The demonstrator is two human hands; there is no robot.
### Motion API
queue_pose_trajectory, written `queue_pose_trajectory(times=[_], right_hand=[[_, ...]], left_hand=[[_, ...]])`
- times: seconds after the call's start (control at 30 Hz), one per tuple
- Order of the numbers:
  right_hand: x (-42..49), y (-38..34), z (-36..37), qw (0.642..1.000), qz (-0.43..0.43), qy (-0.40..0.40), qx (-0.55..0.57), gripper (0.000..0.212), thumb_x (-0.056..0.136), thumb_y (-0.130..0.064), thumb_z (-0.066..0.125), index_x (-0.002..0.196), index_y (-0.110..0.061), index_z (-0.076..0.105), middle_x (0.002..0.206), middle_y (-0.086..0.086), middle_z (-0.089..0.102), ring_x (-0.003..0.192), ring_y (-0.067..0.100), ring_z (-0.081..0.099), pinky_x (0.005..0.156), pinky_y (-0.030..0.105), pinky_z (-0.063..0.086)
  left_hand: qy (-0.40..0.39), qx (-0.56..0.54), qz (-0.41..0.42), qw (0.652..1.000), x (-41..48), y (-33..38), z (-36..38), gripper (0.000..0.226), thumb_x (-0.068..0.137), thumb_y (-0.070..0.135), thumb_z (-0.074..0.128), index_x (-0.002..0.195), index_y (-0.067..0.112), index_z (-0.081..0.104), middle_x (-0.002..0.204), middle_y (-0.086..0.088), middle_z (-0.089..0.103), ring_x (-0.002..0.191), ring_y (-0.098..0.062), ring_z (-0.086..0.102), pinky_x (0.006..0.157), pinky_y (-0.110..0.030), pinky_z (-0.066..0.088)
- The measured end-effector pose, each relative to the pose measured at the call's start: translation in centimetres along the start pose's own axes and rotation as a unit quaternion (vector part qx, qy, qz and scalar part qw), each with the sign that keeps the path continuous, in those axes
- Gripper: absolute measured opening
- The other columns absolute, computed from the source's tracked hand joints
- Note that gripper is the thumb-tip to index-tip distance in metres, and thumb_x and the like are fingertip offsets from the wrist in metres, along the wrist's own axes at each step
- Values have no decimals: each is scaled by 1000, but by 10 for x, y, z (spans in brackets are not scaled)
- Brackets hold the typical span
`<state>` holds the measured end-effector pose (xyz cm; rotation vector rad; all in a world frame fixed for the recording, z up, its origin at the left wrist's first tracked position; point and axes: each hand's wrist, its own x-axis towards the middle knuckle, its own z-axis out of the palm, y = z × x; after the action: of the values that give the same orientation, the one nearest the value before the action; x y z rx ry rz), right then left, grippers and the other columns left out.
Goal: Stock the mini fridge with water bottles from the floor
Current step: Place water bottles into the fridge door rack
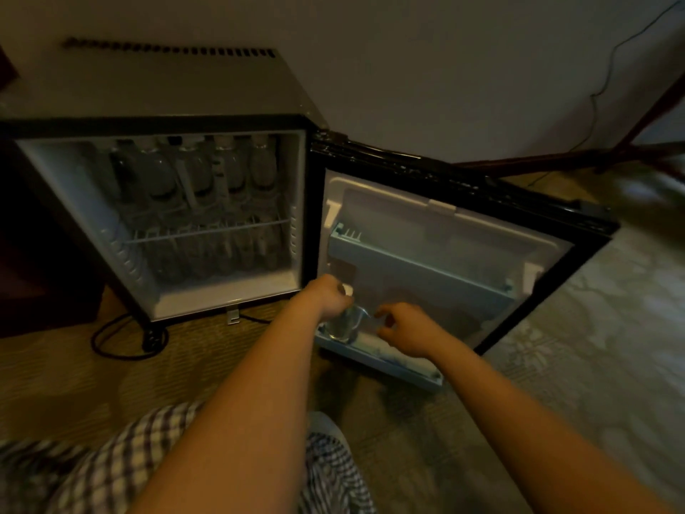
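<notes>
The mini fridge stands open on the floor, its door swung out to the right. Several clear water bottles stand on the upper wire shelf, and more show dimly below it. My left hand grips the neck of a clear, white-capped water bottle standing upright at the left end of the door's lower shelf. Just to the right of that bottle, my right hand has curled, spread fingers and holds nothing.
A black power cable coils on the carpet in front of the fridge. A dark cabinet stands at the left. The door's upper shelf holds nothing. My checkered trouser legs fill the lower left. A wall is behind.
</notes>
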<state>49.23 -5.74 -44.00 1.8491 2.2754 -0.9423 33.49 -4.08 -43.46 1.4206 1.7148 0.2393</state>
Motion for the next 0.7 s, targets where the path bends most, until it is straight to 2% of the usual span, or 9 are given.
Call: queue_pose_trajectory(times=[0.17,0.27,0.37,0.47,0.57,0.7], right_hand=[[-80,38,-17,1000,17,17,-17,37,92,-25,55,128,-17,53,117,8,63,103,22,61,91,33,49],[-139,80,-21,999,27,40,-18,36,91,-23,55,127,-15,54,116,8,64,102,21,61,91,31,47],[-164,98,-26,999,30,41,-5,35,91,-18,55,126,-13,56,117,8,63,95,18,60,90,32,47],[-209,133,-26,997,62,50,8,37,92,-20,54,129,-14,53,119,9,62,97,20,60,91,32,48],[-256,172,-11,994,100,48,25,37,94,-23,50,130,-16,51,120,5,60,95,16,59,84,24,45],[-304,227,25,984,161,56,51,35,93,-21,53,128,-15,53,115,7,62,93,15,57,87,28,46]], left_hand=[[-48,51,101,992,-48,40,20,39,93,32,51,122,6,57,125,-13,58,112,-28,55,91,-35,44],[-127,44,144,980,-85,72,59,41,94,33,50,126,8,53,127,-11,56,113,-27,55,90,-34,44],[-136,42,190,971,-104,81,78,36,93,31,51,121,9,56,123,-10,58,110,-25,56,90,-34,44],[-150,74,220,961,-130,90,118,32,92,32,52,114,10,61,117,-8,62,106,-20,57,89,-32,45],[-164,81,247,952,-152,96,164,30,92,33,52,111,12,62,111,-5,63,105,-19,58,89,-33,47],[-184,47,243,951,-174,103,222,27,93,29,52,109,9,62,94,0,59,90,-13,55,78,-25,41]])
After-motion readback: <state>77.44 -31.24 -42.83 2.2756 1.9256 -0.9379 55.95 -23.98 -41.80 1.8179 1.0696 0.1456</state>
